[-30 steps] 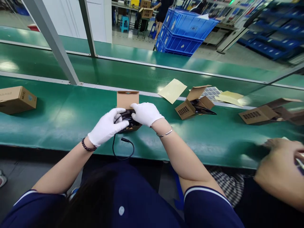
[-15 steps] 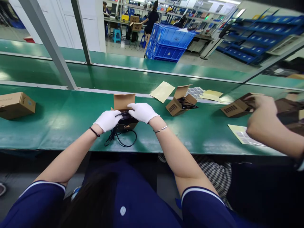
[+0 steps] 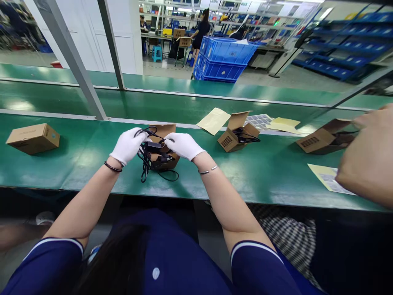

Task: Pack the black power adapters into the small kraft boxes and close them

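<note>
My left hand (image 3: 128,145), in a white glove, is closed on a looped black cable (image 3: 146,162) at the left side of an open cardboard box (image 3: 170,163). Loops of the cable hang over the box's front and reach the table. A dark power adapter (image 3: 154,145) shows between my hands, above the box opening. My right hand (image 3: 183,145), also gloved, pinches a thin black cord at the box's right side; its fingertips partly hide the cord. The raised flap (image 3: 166,130) of the box stands behind.
A closed carton (image 3: 33,138) lies at the left on the green table (image 3: 89,164). Open boxes with black cables (image 3: 235,138) (image 3: 322,139), yellow sheets (image 3: 214,121) and a label sheet (image 3: 258,121) lie rightward. A co-worker's arm (image 3: 368,159) reaches in at the right.
My left hand has lifted leftward and up with the cable, drawing more loops out of the box. The adapter shows more plainly. The co-worker's arm has come closer to the camera.
</note>
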Tool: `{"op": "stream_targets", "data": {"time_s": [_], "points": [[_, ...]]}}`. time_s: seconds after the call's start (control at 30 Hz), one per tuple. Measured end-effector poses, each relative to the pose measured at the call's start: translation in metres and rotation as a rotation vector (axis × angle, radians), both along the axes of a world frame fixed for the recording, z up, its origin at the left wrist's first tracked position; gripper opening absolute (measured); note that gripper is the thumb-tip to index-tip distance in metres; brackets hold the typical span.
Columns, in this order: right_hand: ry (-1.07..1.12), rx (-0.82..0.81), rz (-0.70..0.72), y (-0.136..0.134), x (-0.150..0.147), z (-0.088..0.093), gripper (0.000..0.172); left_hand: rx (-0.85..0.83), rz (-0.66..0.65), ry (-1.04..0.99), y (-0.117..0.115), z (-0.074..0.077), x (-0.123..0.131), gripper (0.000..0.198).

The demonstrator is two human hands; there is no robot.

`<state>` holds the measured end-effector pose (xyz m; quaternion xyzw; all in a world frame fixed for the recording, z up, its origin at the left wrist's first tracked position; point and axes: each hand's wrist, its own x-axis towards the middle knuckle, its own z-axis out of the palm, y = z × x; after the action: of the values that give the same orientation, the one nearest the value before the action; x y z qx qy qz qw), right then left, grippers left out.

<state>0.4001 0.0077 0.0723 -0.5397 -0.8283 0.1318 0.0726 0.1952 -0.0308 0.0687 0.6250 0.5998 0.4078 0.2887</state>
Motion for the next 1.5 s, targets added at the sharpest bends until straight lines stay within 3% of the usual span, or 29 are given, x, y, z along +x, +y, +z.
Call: {"op": "stream_targets", "data": {"time_s": [0.13, 0.3, 0.47, 0.57, 0.67, 0.77, 0.87, 0.93, 1.03, 1.1, 1.17, 1.23, 1.37, 1.5], "points": [[0.127, -0.063, -0.053, 0.000, 0.008, -0.004, 0.032, -0.084, 0.019, -0.362, 0.003, -0.001, -0.007, 0.022], [0.374, -0.111, -0.160, -0.002, 0.020, -0.017, 0.026, -0.149, 0.132, -0.718, -0.003, 0.001, -0.005, 0.010], [0.769, -0.116, -0.259, -0.014, 0.053, -0.034, 0.029, -0.108, 0.164, -0.856, -0.005, 0.001, -0.001, 0.007], [0.889, -0.063, -0.449, -0.015, 0.086, -0.055, 0.039, -0.075, 0.151, -0.858, -0.003, -0.002, 0.006, 0.008], [0.725, -0.055, -0.580, -0.011, 0.111, -0.079, 0.035, -0.043, 0.083, -0.777, -0.001, -0.008, 0.014, 0.018], [0.623, 0.034, -0.614, -0.011, 0.113, -0.083, 0.027, 0.057, -0.038, -0.566, -0.004, -0.014, 0.021, 0.030], [0.814, 0.054, -0.389, -0.016, 0.092, -0.056, 0.040, 0.194, -0.163, -0.320, -0.010, -0.020, 0.027, 0.033], [0.939, -0.163, -0.114, -0.015, 0.073, -0.028, 0.049, 0.283, -0.210, -0.183, -0.012, -0.023, 0.029, 0.029], [0.812, -0.461, 0.162, -0.002, 0.050, 0.004, 0.045, 0.394, -0.208, -0.081, -0.011, -0.028, 0.031, 0.026], [0.713, -0.521, 0.257, 0.011, 0.040, 0.012, 0.043, 0.428, -0.174, -0.060, -0.009, -0.031, 0.028, 0.027], [0.647, -0.425, 0.259, 0.022, 0.034, 0.011, 0.041, 0.360, -0.128, -0.025, -0.008, -0.032, 0.023, 0.029], [0.508, -0.243, 0.198, 0.029, 0.028, 0.004, 0.036, 0.171, -0.105, 0.038, -0.007, -0.032, 0.016, 0.034], [0.030, -0.011, 0.113, 0.031, 0.015, -0.011, 0.028, -0.177, -0.173, 0.222, -0.006, -0.024, 0.002, 0.042], [-0.320, 0.035, 0.146, 0.022, 0.003, -0.024, 0.027, -0.177, -0.236, 0.344, -0.005, -0.017, -0.005, 0.033]]}}
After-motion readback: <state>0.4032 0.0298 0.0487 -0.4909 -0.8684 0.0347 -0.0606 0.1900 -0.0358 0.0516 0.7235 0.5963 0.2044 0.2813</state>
